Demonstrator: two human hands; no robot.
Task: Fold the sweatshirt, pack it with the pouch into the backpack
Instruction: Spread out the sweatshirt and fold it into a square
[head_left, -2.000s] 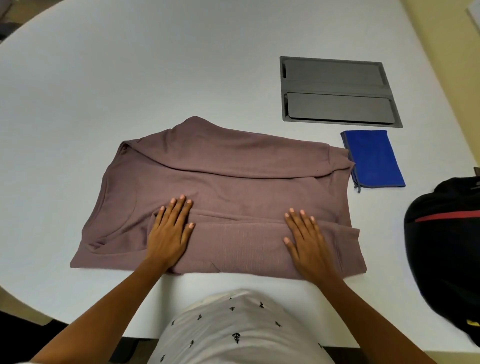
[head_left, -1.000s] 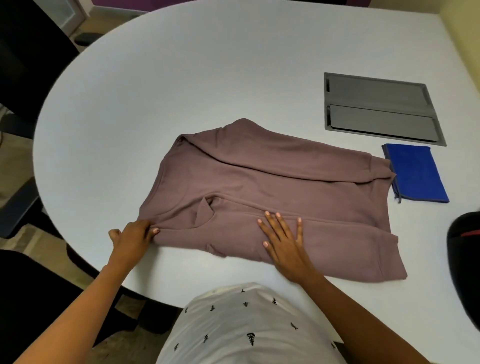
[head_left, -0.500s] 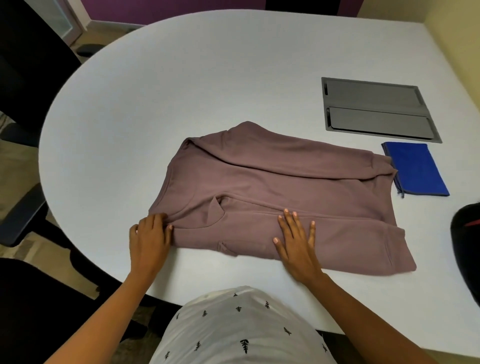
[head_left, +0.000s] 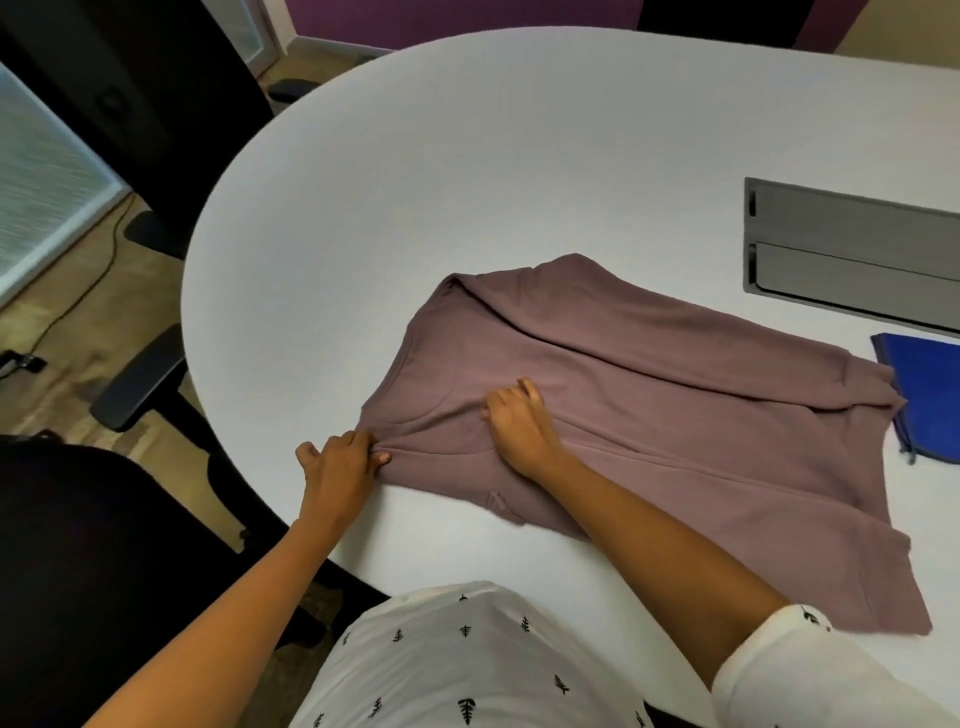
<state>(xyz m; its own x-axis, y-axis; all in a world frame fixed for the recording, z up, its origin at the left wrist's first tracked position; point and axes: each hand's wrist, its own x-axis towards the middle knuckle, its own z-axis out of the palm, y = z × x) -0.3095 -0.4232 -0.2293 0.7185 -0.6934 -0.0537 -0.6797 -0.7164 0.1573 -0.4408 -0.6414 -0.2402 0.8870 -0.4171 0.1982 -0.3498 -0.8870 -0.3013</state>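
On the white bench (head_left: 415, 182), the left grip (head_left: 343, 467) now pinches the near-left edge of the sweatshirt (head_left: 675, 415), fingers curled round the cloth where half a second ago the hand lay flat on it. Just to its right, the right grip (head_left: 519, 423) has slid leftward. Its fingers, spread flat before, are now curled and bunch cloth near the sweatshirt's left end. The sweatshirt lies partly folded, long side across the bench. Farther right, a grey panel (head_left: 841, 244) is set into the bench, and the blue pouch (head_left: 930, 395) lies against the sweatshirt's right end. The backpack is out of view. Smoothing seems over: both hands look set to lift the left end and fold it rightward. Packing has not begun.
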